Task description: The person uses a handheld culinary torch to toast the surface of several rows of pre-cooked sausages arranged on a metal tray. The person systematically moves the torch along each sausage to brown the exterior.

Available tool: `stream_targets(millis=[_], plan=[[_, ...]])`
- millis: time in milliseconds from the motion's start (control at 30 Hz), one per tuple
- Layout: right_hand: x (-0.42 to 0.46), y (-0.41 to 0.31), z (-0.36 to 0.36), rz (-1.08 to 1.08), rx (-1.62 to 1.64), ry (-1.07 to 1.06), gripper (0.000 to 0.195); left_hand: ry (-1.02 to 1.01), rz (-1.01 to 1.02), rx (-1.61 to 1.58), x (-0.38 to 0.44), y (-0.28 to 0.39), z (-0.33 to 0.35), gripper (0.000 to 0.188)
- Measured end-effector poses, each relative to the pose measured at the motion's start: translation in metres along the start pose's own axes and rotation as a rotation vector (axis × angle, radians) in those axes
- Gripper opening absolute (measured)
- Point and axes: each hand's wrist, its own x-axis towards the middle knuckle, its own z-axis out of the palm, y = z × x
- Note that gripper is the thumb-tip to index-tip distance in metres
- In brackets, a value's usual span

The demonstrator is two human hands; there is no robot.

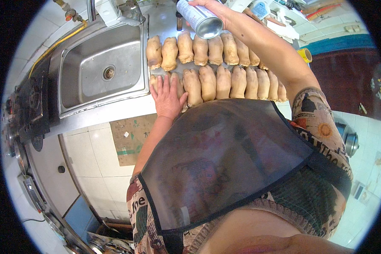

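Two rows of pig's trotters lie side by side on the steel counter: a far row and a near row. My left hand lies palm down with fingers spread over the trotters at the left end of the near row, partly covering them. Above the far row, my right hand grips a printed metal canister. Its bare round base tilts down towards me, and its other end runs out at the top of the view. My right forearm hides the right end of the far row.
A stainless steel sink adjoins the trotters on the left, with a gas stove beyond it. A small dark bottle-like object stands behind the far row. Yellow tape is at the right. Flattened cardboard lies on the tiled floor.
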Motion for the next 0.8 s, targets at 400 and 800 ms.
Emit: stream_targets(millis=[400,800], plan=[[-0.009,0.006,-0.003,-0.005,0.018,-0.031,0.038,0.009,0.002,0.021,0.0,0.001,0.001,0.073],[-0.001,0.011,-0.006,-0.005,0.049,-0.048,0.038,-0.031,-0.008,0.019,0.0,0.004,-0.005,0.073]])
